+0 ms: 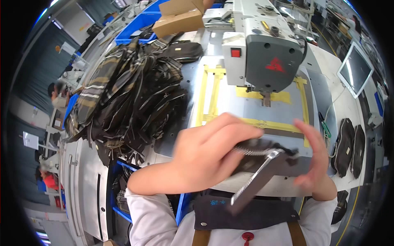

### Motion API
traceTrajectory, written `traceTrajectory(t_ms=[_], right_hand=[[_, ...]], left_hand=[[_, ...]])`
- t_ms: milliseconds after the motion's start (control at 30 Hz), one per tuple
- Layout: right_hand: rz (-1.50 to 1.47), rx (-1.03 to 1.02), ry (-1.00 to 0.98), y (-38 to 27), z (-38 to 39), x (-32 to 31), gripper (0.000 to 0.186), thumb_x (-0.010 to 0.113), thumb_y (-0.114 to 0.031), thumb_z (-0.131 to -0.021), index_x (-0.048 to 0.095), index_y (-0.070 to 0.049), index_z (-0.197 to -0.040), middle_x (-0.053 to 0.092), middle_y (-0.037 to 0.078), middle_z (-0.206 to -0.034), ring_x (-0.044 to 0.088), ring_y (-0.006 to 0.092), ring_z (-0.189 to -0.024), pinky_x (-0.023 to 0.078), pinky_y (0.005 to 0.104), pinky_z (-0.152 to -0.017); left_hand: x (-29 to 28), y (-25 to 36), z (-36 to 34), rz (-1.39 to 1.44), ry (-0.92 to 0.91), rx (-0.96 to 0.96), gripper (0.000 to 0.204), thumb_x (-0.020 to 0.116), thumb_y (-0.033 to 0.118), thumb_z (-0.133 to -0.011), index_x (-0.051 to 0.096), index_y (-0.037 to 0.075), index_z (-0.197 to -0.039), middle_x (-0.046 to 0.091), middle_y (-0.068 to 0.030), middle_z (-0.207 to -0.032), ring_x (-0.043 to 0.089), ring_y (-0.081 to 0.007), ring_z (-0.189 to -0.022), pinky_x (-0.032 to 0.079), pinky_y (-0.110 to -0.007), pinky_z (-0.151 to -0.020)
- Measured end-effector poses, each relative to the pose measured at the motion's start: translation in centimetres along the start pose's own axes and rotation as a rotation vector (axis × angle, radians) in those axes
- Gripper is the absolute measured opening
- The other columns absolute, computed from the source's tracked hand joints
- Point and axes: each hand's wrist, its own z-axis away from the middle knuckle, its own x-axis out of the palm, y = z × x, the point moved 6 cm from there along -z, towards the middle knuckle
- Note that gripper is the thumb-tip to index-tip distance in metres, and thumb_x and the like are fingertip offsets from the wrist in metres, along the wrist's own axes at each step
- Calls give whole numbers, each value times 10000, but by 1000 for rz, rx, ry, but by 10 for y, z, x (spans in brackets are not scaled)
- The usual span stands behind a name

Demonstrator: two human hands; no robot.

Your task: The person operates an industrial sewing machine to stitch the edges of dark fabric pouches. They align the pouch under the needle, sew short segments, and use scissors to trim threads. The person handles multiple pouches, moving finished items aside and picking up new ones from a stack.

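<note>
Dark brown, almost black, on the fabric piece (247, 165) up front, and there's silver glinting along its zip (251, 152)! Over on the pile (139, 98), dark cloth mixes with plaid, olive and grey crossed by white stripes. The sewing machine (273, 53) comes in white with a charcoal face, red switch (235, 52) and red emblem (276, 64). Yellow tape (201, 98) brightens the middle; blue bin (141, 20), tan box (178, 25) behind. White sleeves (150, 215), near-black apron (246, 215), brown straps (201, 237)!
</note>
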Motion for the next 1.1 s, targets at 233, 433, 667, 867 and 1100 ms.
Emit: traceTrajectory(t_ms=[233, 433, 667, 867, 1100], right_hand=[[39, 358, -135, 101, 24, 56, 414, 574, -171, -908, 497, -53, -1298, 622, 193, -1057, 619, 354, -927, 500, 410, -748], [-238, 725, -302, 165, 37, 97, 300, 496, -242, -977, 594, 36, -917, 609, 219, -789, 586, 375, -732, 445, 424, -669], [-257, 734, -359, 174, 22, 98, 328, 536, -279, -972, 602, 31, -888, 584, 139, -712, 512, 238, -642, 432, 365, -632], [-425, 814, -542, 184, 24, 97, 357, 557, -339, -968, 637, 9, -975, 637, 66, -838, 552, 137, -778, 458, 319, -707], [-881, 1123, 84, 186, 34, 98, 326, 572, -292, -958, 643, 12, -1052, 659, 65, -924, 577, 116, -832, 460, 272, -739]], left_hand=[[161, -128, 10, 573, -253, -367, 246, 568, 48, -924, 561, 26, -1169, 639, -126, -990, 640, -219, -858, 503, -326, -762], [202, -161, 13, 594, -379, -479, 185, 666, 99, -883, 647, -6, -1033, 637, -82, -950, 599, -140, -851, 480, -275, -759], [192, -189, 23, 701, -246, -792, 199, 706, 108, -860, 644, -24, -995, 634, -38, -835, 547, -87, -711, 473, -246, -666], [201, -183, 18, 807, -268, -774, 225, 703, 133, -873, 625, -11, -1026, 633, -32, -844, 560, -76, -719, 473, -227, -658], [197, -201, 23, 778, -340, -859, 211, 684, 164, -893, 625, -10, -997, 649, -31, -828, 575, -83, -725, 475, -237, -672]])
